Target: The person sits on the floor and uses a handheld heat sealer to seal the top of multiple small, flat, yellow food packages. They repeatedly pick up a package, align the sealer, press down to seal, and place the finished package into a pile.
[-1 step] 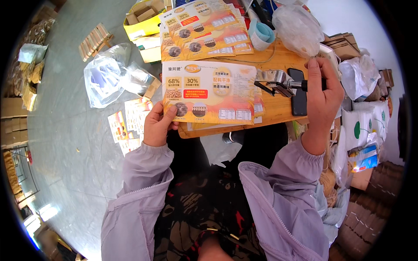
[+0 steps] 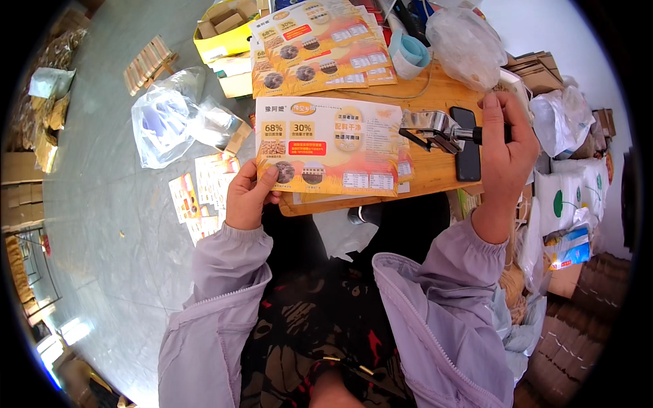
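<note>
My left hand (image 2: 248, 194) grips the lower left corner of a printed orange-and-white sheet (image 2: 326, 156), thumb on top. The sheet's right edge meets a small metal hand tool (image 2: 427, 126) on the wooden table (image 2: 439, 190); whether it lies between the tool's jaws I cannot tell. My right hand (image 2: 507, 136) is closed around the tool's black handle (image 2: 486, 134). Beneath the handle lies a black phone (image 2: 467, 160). Stacks of similar sheets (image 2: 320, 47) sit at the back of the table, beside a pale blue roll (image 2: 408, 58) and a crumpled clear plastic bag (image 2: 462, 44).
A yellow box (image 2: 218, 47) stands left of the table. On the grey floor (image 2: 109, 224) lie a small striped wooden stool (image 2: 146, 61), plastic bags (image 2: 160, 129) and scattered printed sheets (image 2: 183, 200). White packages (image 2: 571, 190) and flattened cardboard (image 2: 551, 340) are piled at my right.
The sheet in my left hand has shifted very slightly to the right, along with that hand. My right hand stays on the handle, almost unmoved.
</note>
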`<state>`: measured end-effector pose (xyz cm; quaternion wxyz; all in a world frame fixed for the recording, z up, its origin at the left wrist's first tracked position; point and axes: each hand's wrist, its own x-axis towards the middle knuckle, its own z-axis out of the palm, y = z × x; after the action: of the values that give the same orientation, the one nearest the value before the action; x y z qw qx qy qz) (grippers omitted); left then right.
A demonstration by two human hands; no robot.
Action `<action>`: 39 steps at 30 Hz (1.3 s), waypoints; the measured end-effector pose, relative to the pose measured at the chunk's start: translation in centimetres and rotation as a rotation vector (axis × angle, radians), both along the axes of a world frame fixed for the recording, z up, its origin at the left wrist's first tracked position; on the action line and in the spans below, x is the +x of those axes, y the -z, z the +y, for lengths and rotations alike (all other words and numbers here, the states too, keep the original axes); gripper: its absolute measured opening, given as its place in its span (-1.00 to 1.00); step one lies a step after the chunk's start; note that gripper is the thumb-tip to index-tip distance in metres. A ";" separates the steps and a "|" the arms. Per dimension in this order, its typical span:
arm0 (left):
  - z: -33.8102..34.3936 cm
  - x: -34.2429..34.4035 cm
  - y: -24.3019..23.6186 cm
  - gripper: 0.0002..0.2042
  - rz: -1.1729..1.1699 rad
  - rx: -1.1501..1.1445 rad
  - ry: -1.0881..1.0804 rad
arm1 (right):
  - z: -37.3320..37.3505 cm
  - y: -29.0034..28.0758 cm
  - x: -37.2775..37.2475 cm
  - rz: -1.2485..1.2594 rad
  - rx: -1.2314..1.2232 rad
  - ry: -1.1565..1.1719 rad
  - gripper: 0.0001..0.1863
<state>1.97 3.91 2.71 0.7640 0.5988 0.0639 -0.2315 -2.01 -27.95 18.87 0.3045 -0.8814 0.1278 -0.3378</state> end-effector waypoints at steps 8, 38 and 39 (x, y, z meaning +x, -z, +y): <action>-0.2 -0.9 0.0 -0.71 0.030 -0.018 0.046 | -0.1 -0.3 -1.3 -0.011 0.041 -0.019 -0.80; -1.4 -3.5 0.9 -0.56 -0.183 0.173 0.083 | -4.0 5.7 -8.2 -0.188 1.816 -0.031 -0.60; -1.7 -3.6 0.9 -0.58 -0.165 0.140 0.083 | -4.2 6.4 -8.5 -0.224 1.832 -0.132 -0.63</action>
<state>-1.64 2.25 1.80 0.7126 0.6701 -0.0082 -0.2077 -10.54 -32.20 12.47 0.9118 -0.2644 0.2642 -0.1701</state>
